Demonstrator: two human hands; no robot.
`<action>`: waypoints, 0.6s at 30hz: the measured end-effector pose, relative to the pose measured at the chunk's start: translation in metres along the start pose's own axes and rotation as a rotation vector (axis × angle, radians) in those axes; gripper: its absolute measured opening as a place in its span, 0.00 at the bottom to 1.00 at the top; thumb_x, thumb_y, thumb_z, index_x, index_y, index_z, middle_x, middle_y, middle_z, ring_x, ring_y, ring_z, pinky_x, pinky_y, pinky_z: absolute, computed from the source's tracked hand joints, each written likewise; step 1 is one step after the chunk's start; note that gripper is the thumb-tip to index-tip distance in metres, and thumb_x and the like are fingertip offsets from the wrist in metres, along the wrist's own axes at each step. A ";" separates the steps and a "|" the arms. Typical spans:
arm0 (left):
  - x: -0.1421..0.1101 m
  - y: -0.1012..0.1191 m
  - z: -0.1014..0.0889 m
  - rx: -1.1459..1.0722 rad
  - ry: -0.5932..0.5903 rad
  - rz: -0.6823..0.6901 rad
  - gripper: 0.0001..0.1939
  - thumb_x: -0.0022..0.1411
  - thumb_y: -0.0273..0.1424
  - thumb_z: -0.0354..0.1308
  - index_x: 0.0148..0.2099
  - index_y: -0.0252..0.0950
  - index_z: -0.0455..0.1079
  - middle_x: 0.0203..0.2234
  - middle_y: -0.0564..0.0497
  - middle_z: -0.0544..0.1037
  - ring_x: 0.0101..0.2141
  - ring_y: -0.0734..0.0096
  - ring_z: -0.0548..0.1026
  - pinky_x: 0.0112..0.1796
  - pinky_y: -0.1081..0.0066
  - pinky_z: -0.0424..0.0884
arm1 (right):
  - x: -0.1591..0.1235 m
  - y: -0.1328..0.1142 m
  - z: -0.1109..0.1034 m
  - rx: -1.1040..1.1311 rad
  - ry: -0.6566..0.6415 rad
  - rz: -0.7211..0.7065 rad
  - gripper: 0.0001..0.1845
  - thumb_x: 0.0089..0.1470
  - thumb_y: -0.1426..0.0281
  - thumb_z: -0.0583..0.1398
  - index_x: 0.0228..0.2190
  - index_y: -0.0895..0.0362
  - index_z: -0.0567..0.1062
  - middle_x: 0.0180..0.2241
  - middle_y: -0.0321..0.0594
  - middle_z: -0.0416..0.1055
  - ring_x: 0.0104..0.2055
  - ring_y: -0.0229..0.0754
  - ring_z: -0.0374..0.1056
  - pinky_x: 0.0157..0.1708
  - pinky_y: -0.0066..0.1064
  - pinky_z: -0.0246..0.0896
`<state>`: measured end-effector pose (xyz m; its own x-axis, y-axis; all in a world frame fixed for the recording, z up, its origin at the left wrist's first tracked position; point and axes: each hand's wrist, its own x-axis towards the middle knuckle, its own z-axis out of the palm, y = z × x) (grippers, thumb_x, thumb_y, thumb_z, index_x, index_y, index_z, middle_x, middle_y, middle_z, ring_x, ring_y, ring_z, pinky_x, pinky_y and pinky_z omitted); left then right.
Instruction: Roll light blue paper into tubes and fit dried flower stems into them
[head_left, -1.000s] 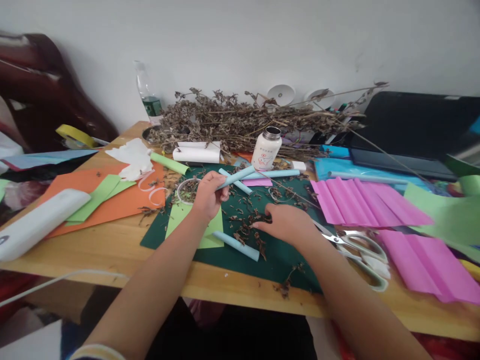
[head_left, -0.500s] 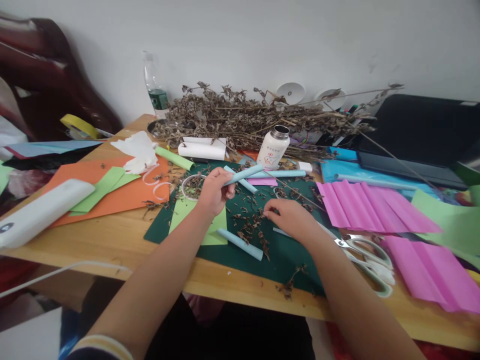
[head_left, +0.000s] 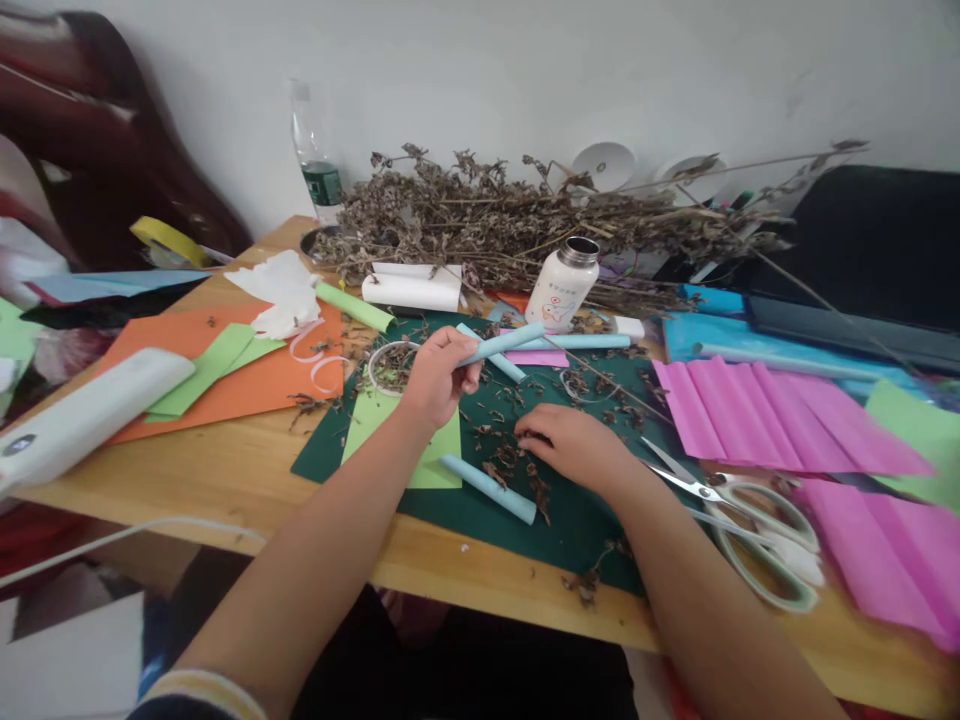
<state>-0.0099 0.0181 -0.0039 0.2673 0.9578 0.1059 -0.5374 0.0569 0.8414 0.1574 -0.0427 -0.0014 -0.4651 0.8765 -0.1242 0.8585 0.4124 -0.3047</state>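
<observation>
My left hand is wrapped round a light-blue rolled paper tube, tilted up to the right above the mat. My right hand is low over the dark green cutting mat, its fingertips curled together on dried leaves. Near my left forearm, a second blue paper tube rests partly on a light-green paper sheet. More blue tubes lie behind the held one. Beside my left hand is a roll of tape with leaf crumbs inside its ring.
Dried plant stems are heaped along the wall behind an uncapped white bottle. Scissors and pink crepe paper lie at right. Orange paper and a white glue gun-like device lie at left.
My right hand has moved slightly left and down onto the leaf scraps, its fingers curling in. My left hand still holds the tube. The whole view has shifted a little.
</observation>
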 end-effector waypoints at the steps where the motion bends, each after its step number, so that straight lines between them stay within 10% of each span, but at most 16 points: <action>1: 0.000 0.000 0.000 0.001 -0.007 -0.008 0.08 0.46 0.28 0.54 0.23 0.35 0.55 0.08 0.60 0.64 0.10 0.83 0.58 0.13 0.81 0.52 | 0.000 0.000 0.000 -0.001 0.009 -0.007 0.10 0.51 0.71 0.51 0.30 0.55 0.72 0.32 0.40 0.69 0.36 0.40 0.64 0.36 0.30 0.57; 5: -0.001 -0.002 -0.001 0.028 -0.059 -0.049 0.07 0.46 0.28 0.54 0.23 0.35 0.56 0.08 0.59 0.64 0.10 0.82 0.59 0.12 0.81 0.53 | -0.003 0.007 -0.002 0.185 0.205 -0.010 0.07 0.49 0.70 0.53 0.27 0.56 0.71 0.29 0.38 0.69 0.33 0.39 0.64 0.35 0.31 0.57; 11: -0.004 -0.006 0.001 0.099 -0.100 -0.134 0.07 0.45 0.28 0.55 0.22 0.34 0.57 0.08 0.58 0.65 0.09 0.82 0.59 0.11 0.82 0.53 | -0.007 0.019 -0.001 1.023 0.981 0.190 0.06 0.40 0.67 0.59 0.25 0.55 0.68 0.23 0.32 0.65 0.23 0.33 0.59 0.23 0.27 0.55; 18: -0.011 -0.012 0.011 0.065 -0.127 -0.198 0.08 0.45 0.28 0.55 0.23 0.34 0.57 0.08 0.58 0.65 0.10 0.82 0.60 0.12 0.82 0.53 | 0.005 0.004 0.001 1.392 1.133 0.151 0.09 0.37 0.67 0.60 0.24 0.54 0.65 0.18 0.27 0.58 0.17 0.28 0.51 0.16 0.23 0.47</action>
<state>0.0021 0.0036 -0.0094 0.4632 0.8863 -0.0023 -0.4130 0.2181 0.8842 0.1584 -0.0366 -0.0041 0.4630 0.8550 0.2338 -0.1948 0.3555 -0.9142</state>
